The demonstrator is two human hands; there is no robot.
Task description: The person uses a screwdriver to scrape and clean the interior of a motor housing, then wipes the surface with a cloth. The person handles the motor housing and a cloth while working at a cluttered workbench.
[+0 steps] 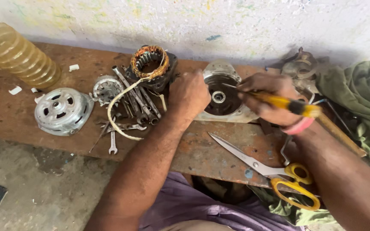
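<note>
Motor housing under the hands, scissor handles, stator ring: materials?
Motor housing: looks like cast aluminium, dull grey, grimy inside. Scissors: bright steel blades, glossy yellow handles, probably plastic. Stator ring: copper-coloured wire windings on a dark core, likely steel.

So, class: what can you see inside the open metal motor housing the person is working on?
Inside the motor housing: a dark bowl with a round central bearing seat. The left hand covers its left edge, the right hand its right side.

motor housing [221, 96] | silver, round, open side up, on bench | screwdriver [285, 102] | yellow-black handle, tip inside housing
</note>
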